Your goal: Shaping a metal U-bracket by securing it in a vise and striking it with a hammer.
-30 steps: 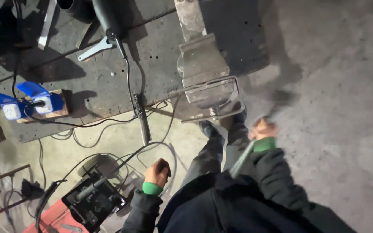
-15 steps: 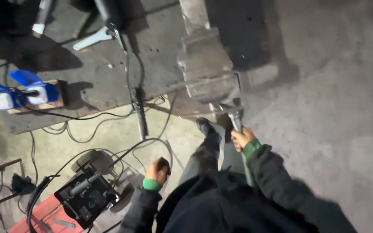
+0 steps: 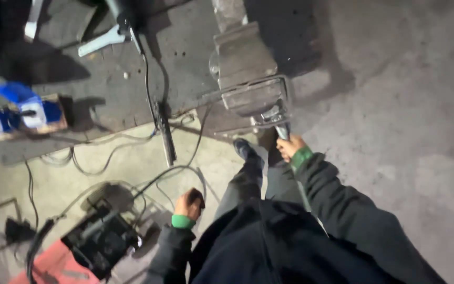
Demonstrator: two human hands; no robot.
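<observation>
A heavy grey bench vise [image 3: 248, 73] is mounted at the edge of a dark metal workbench [image 3: 185, 58]. My right hand [image 3: 289, 146] grips the vise handle [image 3: 282, 130], a metal bar that hangs below the vise's front. My left hand [image 3: 189, 204] hangs by my side over the floor, its fingers curled around a small dark object that I cannot make out. Both arms wear dark sleeves with green cuffs. My shoes [image 3: 245, 149] stand just under the vise.
A spanner [image 3: 103, 41], a power tool with its cable [image 3: 148, 79] and blue plugs on a wooden block [image 3: 24, 113] lie on the bench. Cables [image 3: 106, 158] trail over the floor to a dark machine [image 3: 101, 239] at lower left. Bare concrete floor [image 3: 405, 131] lies to the right.
My right hand has risen from beside my leg to the vise and taken hold of its handle. The view has shifted closer to the vise. My left hand has stayed low.
</observation>
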